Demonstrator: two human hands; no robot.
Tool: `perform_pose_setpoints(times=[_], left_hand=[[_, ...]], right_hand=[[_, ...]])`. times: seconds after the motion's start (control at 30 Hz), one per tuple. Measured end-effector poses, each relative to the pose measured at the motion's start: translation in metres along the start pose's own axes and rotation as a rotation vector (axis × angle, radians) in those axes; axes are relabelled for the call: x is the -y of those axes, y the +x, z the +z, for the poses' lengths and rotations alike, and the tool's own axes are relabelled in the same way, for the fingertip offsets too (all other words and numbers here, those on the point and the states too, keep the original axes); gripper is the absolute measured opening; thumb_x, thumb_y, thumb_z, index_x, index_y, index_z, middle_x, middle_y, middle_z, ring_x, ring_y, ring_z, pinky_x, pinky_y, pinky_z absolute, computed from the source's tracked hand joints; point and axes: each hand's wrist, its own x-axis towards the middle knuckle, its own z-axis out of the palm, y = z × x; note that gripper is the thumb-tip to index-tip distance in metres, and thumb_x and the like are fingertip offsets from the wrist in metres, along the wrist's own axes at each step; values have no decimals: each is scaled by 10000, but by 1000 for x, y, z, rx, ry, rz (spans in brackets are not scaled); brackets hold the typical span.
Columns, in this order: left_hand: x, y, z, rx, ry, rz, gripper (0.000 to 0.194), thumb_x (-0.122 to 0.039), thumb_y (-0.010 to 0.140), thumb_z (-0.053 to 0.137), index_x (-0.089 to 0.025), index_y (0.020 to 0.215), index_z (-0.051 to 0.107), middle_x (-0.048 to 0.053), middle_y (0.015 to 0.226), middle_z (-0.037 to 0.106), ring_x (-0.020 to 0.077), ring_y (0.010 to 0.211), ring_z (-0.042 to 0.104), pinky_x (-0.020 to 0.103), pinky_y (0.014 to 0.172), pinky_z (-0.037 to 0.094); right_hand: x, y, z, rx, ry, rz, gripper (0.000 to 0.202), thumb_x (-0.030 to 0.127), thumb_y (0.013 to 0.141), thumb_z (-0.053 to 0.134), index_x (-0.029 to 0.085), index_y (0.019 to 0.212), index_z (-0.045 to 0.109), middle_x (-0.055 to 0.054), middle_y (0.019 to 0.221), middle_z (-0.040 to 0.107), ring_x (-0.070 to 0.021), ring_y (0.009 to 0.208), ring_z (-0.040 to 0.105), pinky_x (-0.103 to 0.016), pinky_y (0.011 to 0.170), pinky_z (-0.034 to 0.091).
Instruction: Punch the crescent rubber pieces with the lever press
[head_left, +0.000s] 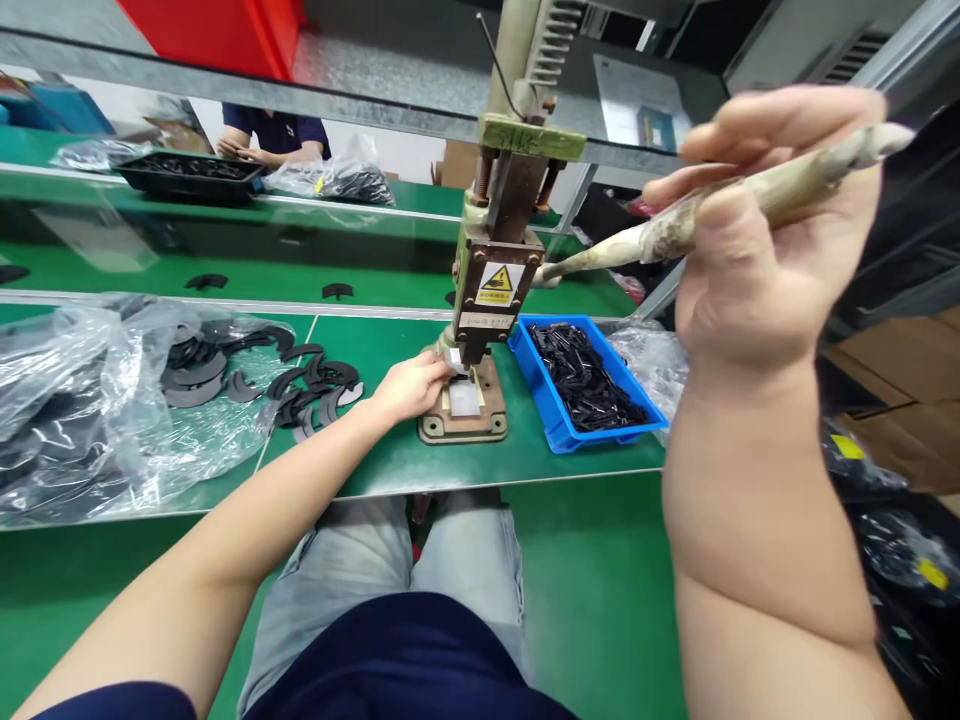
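A hand-operated arbor press (501, 270) stands on the green workbench, with a yellow warning label on its front. My right hand (780, 220) is raised at the right, its thumb and fingers around the press's long, worn lever (675, 228). At the press base (491, 410), my left hand (412, 387) reaches in from the left with its fingers closed just under the ram. A small black part (460, 377) shows at those fingertips, mostly hidden. In front of it lies a pale plate (464, 400) on the base.
Right of the press stands a blue bin (555, 435) full of small black parts. Curved black pieces (319, 385) lie loose at the left, beside a clear plastic bag (135, 410) of more. Behind, a conveyor (270, 245) carries several pieces; a person (274, 135) sits beyond.
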Motion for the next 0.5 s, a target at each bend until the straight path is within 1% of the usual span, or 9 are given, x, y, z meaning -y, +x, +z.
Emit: perform_pose_setpoints(times=[0.07, 0.1, 0.17, 0.2, 0.23, 0.3, 0.37, 0.43, 0.5], left_hand=[[-3, 3, -1, 44, 29, 19, 334, -242, 1027, 530, -283, 1248, 777, 68, 1267, 719, 237, 1178, 702, 333, 990, 584], [-4, 4, -2, 55, 29, 28, 340, -243, 1032, 522, -290, 1253, 777, 65, 1306, 712, 239, 1200, 697, 336, 1004, 581], [-4, 5, -3, 62, 15, 43, 346, -249, 1040, 516, -297, 1264, 776, 59, 1364, 696, 241, 1243, 684, 337, 1027, 576], [-3, 5, -3, 61, 6, 49, 348, -249, 1042, 516, -297, 1269, 774, 57, 1371, 695, 239, 1256, 679, 335, 1035, 575], [-3, 5, -3, 59, -5, 53, 348, -245, 1042, 516, -295, 1270, 774, 56, 1363, 699, 235, 1259, 679, 332, 1038, 574], [-2, 4, -2, 55, -22, 51, 339, -235, 1040, 518, -285, 1248, 781, 58, 1312, 718, 225, 1229, 694, 329, 1034, 578], [-2, 4, -3, 53, -37, 40, 324, -230, 1036, 529, -274, 1223, 790, 61, 1258, 735, 220, 1193, 710, 333, 1032, 582], [-5, 5, -3, 52, -53, 30, 307, -233, 1037, 540, -261, 1206, 795, 70, 1241, 744, 226, 1190, 713, 343, 1040, 581], [-9, 5, -4, 55, -60, 24, 305, -230, 1047, 533, -244, 1197, 798, 84, 1249, 748, 234, 1194, 712, 349, 1045, 580]], right_hand=[[11, 7, 8, -9, -13, 22, 259, 380, 984, 681, 140, 1077, 653, 36, 902, 696, -107, 837, 754, -318, 833, 632], [16, 4, 12, -16, -33, 55, 251, 360, 1013, 597, 115, 1025, 647, 68, 826, 674, -85, 797, 753, -305, 838, 616], [27, -10, 22, -61, -85, 106, 286, 336, 1028, 501, 86, 998, 635, 93, 803, 668, -63, 797, 753, -318, 882, 591], [32, -21, 26, -91, -123, 107, 276, 318, 1032, 501, 86, 970, 637, 86, 805, 674, -73, 821, 759, -343, 921, 589], [36, -34, 31, -135, -162, 94, 251, 294, 1037, 529, 100, 922, 638, 73, 796, 678, -98, 853, 769, -385, 973, 592], [41, -65, 41, -240, -234, 35, 248, 268, 1021, 620, 145, 806, 610, 36, 768, 680, -179, 926, 787, -526, 1092, 572], [42, -100, 50, -296, -303, -2, 294, 315, 1006, 637, 173, 755, 580, 1, 779, 698, -266, 1018, 785, -670, 1176, 480], [37, -132, 59, -330, -345, -2, 271, 357, 976, 640, 193, 767, 586, -11, 786, 713, -314, 1034, 779, -729, 1177, 432], [28, -157, 67, -364, -367, 19, 238, 362, 932, 655, 210, 765, 581, -8, 771, 715, -332, 1031, 774, -729, 1153, 432]])
